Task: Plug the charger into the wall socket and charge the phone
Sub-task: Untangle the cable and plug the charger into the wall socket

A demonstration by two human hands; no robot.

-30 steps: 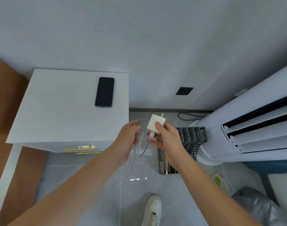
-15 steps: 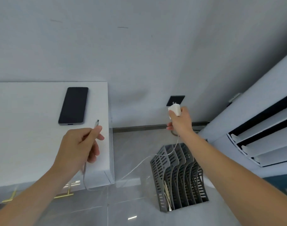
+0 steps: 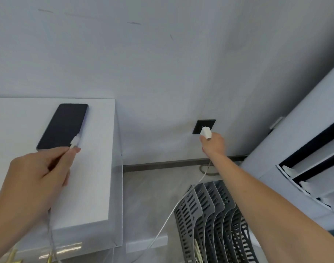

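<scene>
A black wall socket (image 3: 199,125) sits low on the pale wall. My right hand (image 3: 213,144) grips the white charger (image 3: 206,133) and holds it against the socket's lower right part; whether the prongs are seated is hidden. A white cable (image 3: 169,219) runs down from the charger past the floor rack toward my left hand (image 3: 39,175). That hand pinches the cable's plug end (image 3: 75,141), which rests at the near right corner of the black phone (image 3: 62,126). The phone lies face up on the white cabinet (image 3: 98,168).
A grey slotted file rack (image 3: 215,223) stands on the tiled floor under my right arm. A tall white air conditioner (image 3: 304,149) fills the right side. A dark baseboard (image 3: 162,165) and a grey cord loop (image 3: 209,170) run along the wall's foot.
My right hand pushed the charger up onto the socket. My left hand carried the plug end forward to the phone's near corner. The view moved closer to the wall.
</scene>
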